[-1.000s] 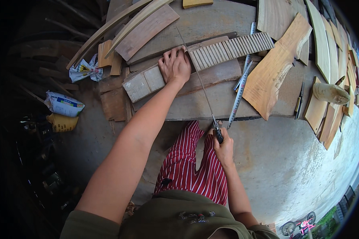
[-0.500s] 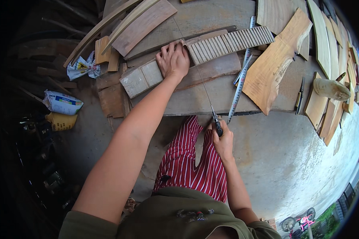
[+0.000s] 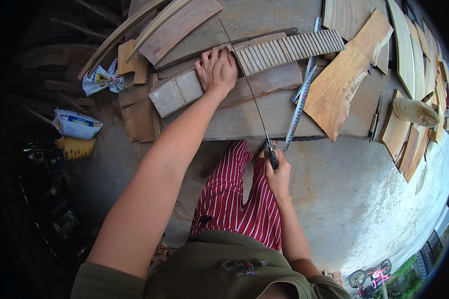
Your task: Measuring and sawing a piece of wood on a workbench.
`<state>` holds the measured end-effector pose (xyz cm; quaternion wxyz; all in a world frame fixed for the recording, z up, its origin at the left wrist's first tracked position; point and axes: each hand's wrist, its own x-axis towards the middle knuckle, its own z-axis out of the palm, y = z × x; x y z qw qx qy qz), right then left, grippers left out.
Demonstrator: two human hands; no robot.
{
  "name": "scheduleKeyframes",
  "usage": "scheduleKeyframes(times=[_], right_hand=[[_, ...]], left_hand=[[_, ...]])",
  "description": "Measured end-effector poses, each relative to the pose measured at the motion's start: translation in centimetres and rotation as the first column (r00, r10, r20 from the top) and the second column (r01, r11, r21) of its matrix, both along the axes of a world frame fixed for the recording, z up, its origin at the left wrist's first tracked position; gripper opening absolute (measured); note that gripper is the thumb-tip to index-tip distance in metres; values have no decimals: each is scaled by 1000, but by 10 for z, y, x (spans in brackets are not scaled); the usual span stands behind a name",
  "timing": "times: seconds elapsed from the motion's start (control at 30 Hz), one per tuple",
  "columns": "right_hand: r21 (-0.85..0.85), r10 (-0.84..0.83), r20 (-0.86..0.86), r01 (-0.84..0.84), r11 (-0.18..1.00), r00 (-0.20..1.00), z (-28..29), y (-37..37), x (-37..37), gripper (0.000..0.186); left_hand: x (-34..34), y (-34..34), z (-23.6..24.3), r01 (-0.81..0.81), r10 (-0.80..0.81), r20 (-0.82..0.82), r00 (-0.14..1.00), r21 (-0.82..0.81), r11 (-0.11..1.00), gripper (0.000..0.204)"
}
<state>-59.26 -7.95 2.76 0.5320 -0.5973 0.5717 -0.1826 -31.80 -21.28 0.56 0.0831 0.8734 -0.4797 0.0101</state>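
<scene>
Little has moved in the last second: the bench (image 3: 234,122) sits a touch higher in view, probably because the head has tipped, while both hands keep their places against the wood. The clearest change is in the handsaw (image 3: 254,99): half a second ago its blade was a faint, thin line, and now it reads darker and broader, which suggests a slight turn or a slower moment in the stroke.

The ribbed strip (image 3: 297,52) lies slantwise at one o'clock, over a flat board (image 3: 272,82), its plainer end reaching toward eleven. At twelve o'clock the left hand (image 3: 217,70) presses on it, fingers spread, just left of the blade; the right hand (image 3: 279,172), between three and four, grips the saw's handle below the bench edge.

So the strip seems well steadied and the sawing looks still in progress, though how deep the blade sits I can't fairly tell from above. The tape measure (image 3: 296,117) and a wavy-edged board (image 3: 341,79) lie at two o'clock, clear of the blade.
</scene>
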Motion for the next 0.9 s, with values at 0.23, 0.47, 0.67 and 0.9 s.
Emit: scheduleKeyframes(times=[0.23, 0.47, 0.67, 0.9], right_hand=[[-58, 43, -85, -48, 997, 995, -12, -53, 51, 18], [10, 31, -48, -31, 999, 998, 3, 2, -6, 16], [-105, 44, -94, -54, 993, 995, -18, -55, 53, 17], [-36, 34, -43, -35, 999, 999, -12, 4, -6, 14]], left_hand=[[-3, -1, -8, 8, -8, -3, 1000, 18, 1000, 36], [0, -2, 3, -8, 8, -4, 1000, 26, 1000, 36], [-2, -6, -9, 9, -8, -16, 1000, 25, 1000, 38], [3, -2, -5, -1, 1, 2, 1000, 26, 1000, 37]])
